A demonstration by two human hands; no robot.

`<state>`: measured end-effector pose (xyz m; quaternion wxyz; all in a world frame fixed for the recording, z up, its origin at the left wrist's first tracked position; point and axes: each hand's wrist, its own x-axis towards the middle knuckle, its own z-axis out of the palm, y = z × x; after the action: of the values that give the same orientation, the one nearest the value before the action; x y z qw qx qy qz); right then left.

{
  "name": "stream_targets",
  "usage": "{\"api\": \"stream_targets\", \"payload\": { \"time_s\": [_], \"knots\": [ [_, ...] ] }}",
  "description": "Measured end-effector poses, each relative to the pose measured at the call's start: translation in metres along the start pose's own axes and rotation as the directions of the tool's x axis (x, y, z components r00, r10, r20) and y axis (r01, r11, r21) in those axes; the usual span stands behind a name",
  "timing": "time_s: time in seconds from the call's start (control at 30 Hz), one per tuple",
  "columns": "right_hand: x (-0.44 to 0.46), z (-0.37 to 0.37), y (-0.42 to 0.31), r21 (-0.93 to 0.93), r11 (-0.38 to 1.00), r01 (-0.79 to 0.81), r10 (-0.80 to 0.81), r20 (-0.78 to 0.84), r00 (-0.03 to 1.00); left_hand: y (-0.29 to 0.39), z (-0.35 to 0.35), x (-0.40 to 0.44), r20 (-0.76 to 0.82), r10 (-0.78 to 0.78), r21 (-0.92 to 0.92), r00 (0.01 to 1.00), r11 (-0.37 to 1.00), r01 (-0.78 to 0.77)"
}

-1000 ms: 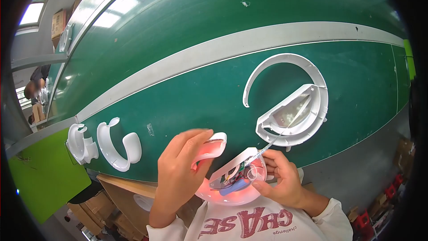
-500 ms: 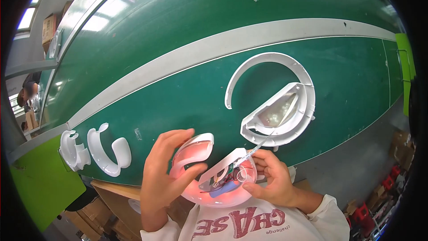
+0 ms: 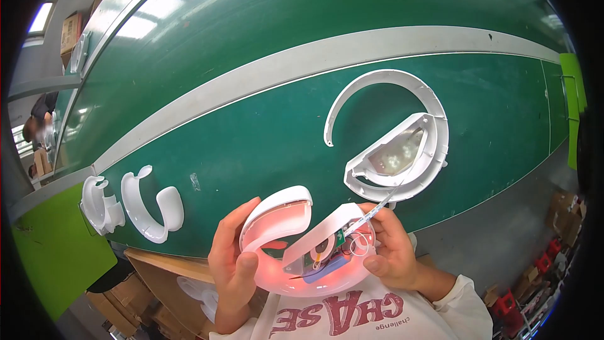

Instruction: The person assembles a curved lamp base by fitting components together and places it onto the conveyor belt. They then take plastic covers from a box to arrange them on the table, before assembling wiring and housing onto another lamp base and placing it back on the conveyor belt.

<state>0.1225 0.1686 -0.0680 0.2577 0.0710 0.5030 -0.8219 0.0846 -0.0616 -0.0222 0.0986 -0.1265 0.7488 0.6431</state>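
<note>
A curved white plastic housing glows red from inside, held in front of my chest. My left hand grips its left side, thumb at the front and fingers behind. Around its right end my right hand is closed, thumb on the near rim. Inside that end sit a blue cylinder, a green circuit board and thin wires. A flexible LED strip runs from there to a white C-shaped shell lying on the table, which has a half-round compartment with a cloudy clear piece.
Two more curved white shells lie at the green table's left end. A scrap of clear film is near them. Cardboard boxes stand below the table; a person is at far left.
My left hand has gone from loosely spread beside the housing to gripping its left side. The housing has shifted slightly right and turned a little.
</note>
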Motion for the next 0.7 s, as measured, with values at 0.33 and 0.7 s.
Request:
{"api": "stream_targets", "payload": {
  "time_s": [0.33, 0.7],
  "knots": [
    [-0.004, -0.003, 0.003, 0.058, 0.998, 0.008, -0.009, 0.016, 1.0, -0.008, -0.012, -0.01, 0.072, 0.094, 0.126, 0.993, 0.987, -0.102],
    [0.007, 0.003, 0.0, -0.186, 0.982, -0.035, 0.036, 0.002, 0.999, -0.009, -0.01, 0.011, 0.099, 0.028, -0.007, 0.995, 1.0, -0.028]
  ]
}}
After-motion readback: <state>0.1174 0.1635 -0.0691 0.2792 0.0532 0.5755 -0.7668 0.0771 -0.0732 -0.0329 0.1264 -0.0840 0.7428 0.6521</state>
